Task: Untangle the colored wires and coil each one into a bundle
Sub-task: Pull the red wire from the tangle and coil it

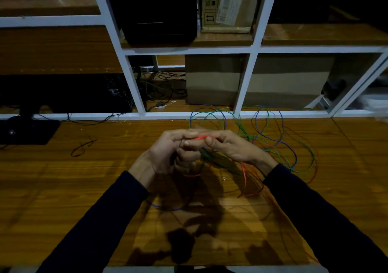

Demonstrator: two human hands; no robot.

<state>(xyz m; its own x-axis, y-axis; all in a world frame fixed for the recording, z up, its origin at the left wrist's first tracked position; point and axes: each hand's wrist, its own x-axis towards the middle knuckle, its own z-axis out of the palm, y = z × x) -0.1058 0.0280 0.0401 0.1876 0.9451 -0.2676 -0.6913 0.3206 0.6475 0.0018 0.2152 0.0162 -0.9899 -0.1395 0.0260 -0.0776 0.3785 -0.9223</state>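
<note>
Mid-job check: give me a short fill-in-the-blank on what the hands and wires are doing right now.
1. Both hands, the left hand and the right hand, pinch a wire coloured ____.
2. The loose tangle of green and purple wires lies on the wooden ____.
3. That tangle sits mostly on the person's ____ side.
4. The monitor stand is at the table's far ____ corner.

Missing words: red; table; right; left
</note>
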